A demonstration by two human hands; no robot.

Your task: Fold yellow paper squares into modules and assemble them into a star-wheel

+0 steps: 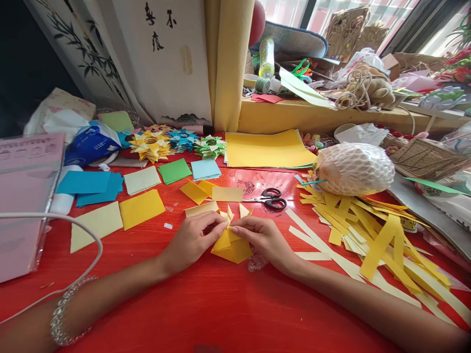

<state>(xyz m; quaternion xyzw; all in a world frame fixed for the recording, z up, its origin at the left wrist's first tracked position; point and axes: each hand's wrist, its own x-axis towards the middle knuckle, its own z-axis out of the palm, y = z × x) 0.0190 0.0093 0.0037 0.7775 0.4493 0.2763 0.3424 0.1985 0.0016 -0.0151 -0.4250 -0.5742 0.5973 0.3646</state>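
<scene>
Yellow folded paper point(232, 251) was pinched along its upper part between the thumb and fingertips of the left hand point(195, 235) and those of the right hand point(263, 238). The workpiece was located near the middle of the red table point(206, 304), between both hands, with pale points projecting above the grip. Directly beyond the hands lay yellow and cream rectangles point(227, 194); black-handled scissors point(273, 198) lay just to their right, blades directed left. Paper stacks point(143, 209) in yellow, cream, blue and green were arranged to the left. Yellow and cream strips point(379, 250) were piled to the right, in front of a white netted object point(355, 169). At the rear, folded-paper assemblies point(152, 144) in yellow, blue and green were positioned beside large yellow sheets point(268, 149). A clear beaded bracelet point(59, 314) encircled the left forearm.
</scene>
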